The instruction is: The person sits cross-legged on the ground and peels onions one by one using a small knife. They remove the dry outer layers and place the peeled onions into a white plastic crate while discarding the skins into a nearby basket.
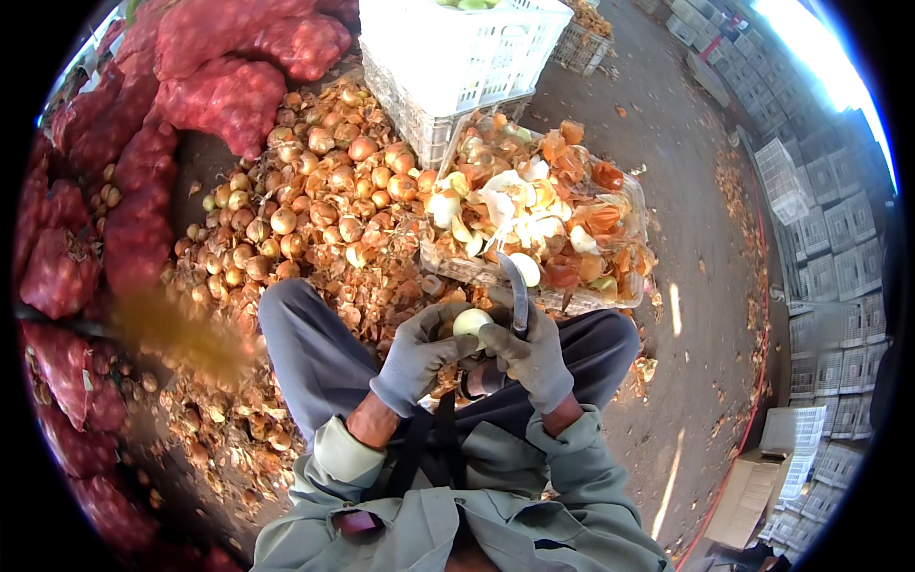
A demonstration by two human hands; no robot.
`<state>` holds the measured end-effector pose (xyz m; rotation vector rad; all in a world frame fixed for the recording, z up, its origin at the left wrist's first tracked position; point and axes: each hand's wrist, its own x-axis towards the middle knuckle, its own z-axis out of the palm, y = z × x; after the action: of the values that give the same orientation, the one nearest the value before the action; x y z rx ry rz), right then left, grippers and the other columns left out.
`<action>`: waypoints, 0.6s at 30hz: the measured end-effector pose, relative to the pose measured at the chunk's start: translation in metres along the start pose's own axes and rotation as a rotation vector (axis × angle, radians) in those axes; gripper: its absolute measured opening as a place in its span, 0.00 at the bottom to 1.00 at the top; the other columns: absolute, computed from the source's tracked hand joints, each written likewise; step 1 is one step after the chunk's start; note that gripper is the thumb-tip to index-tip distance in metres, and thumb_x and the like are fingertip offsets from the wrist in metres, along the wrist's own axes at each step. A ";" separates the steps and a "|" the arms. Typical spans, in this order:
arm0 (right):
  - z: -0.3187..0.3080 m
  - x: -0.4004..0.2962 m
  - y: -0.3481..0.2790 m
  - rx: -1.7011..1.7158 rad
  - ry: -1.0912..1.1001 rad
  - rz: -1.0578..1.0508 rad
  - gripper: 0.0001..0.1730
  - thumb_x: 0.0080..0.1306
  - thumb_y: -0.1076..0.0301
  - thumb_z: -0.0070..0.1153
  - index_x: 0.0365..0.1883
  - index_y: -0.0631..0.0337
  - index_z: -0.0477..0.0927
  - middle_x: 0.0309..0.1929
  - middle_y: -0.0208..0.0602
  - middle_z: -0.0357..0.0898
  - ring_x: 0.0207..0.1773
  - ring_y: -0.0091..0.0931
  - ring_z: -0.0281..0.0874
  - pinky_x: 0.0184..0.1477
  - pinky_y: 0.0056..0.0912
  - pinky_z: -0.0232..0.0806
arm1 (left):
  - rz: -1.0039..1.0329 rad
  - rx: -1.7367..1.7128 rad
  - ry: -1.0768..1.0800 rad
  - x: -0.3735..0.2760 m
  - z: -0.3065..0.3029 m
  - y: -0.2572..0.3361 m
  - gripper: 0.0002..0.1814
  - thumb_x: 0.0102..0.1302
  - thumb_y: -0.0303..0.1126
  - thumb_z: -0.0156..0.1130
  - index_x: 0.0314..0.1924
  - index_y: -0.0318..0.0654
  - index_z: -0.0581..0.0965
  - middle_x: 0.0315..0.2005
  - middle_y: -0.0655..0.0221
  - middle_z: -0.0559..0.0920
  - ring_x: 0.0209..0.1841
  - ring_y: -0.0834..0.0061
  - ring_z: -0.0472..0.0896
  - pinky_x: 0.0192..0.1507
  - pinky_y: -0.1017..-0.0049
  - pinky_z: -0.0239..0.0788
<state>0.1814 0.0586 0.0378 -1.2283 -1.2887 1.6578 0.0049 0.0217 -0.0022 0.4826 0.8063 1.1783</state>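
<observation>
Both hands wear grey gloves and meet over my lap around a peeled pale onion point(472, 322). My left hand point(423, 350) grips it from the left with fingers and thumb. My right hand point(527, 352) holds a knife with a curved blade point(517, 289), which points away from me, while its thumb touches the onion's right side. Beyond the knife, another peeled onion point(526, 269) lies by the near edge of a crate point(468, 270) heaped with orange onion skins point(593, 214). Unpeeled onions point(284, 221) and loose skins cover the ground to the left.
Red mesh sacks point(221, 104) of onions are piled at the left. A white plastic crate point(493, 64) sits on another crate ahead. Stacked crates point(843, 236) line the right side, with an open cardboard box point(747, 497) at the lower right.
</observation>
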 end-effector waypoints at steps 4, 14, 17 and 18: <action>-0.011 -0.007 -0.040 -0.120 -0.024 -0.110 0.16 0.69 0.68 0.61 0.51 0.66 0.77 0.33 0.26 0.78 0.27 0.13 0.71 0.27 0.17 0.63 | -0.045 -0.162 0.068 -0.008 -0.014 0.000 0.26 0.65 0.23 0.63 0.63 0.28 0.69 0.48 0.57 0.81 0.45 0.66 0.85 0.44 0.70 0.81; -0.067 0.086 0.001 -0.234 0.332 -0.061 0.09 0.65 0.80 0.50 0.43 0.72 0.77 0.26 0.42 0.79 0.14 0.20 0.69 0.13 0.21 0.59 | 0.066 -0.233 0.060 -0.035 -0.019 0.020 0.24 0.66 0.28 0.59 0.62 0.33 0.70 0.48 0.56 0.82 0.42 0.63 0.85 0.39 0.67 0.80; -0.031 0.058 -0.010 0.089 0.162 0.033 0.11 0.67 0.77 0.55 0.48 0.68 0.77 0.26 0.39 0.79 0.14 0.19 0.66 0.14 0.18 0.54 | 0.056 -0.184 0.122 -0.036 -0.023 0.025 0.24 0.66 0.28 0.58 0.62 0.32 0.70 0.47 0.56 0.82 0.41 0.63 0.85 0.37 0.67 0.80; -0.019 0.051 -0.015 0.095 0.114 0.032 0.13 0.67 0.75 0.56 0.50 0.68 0.77 0.27 0.38 0.79 0.14 0.19 0.66 0.14 0.18 0.54 | 0.089 -0.261 0.102 -0.033 -0.026 0.021 0.23 0.67 0.25 0.59 0.62 0.32 0.70 0.47 0.56 0.82 0.42 0.66 0.85 0.36 0.71 0.81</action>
<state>0.1831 0.1146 0.0383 -1.2723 -1.1145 1.6278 -0.0335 -0.0044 0.0065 0.2467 0.7101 1.3774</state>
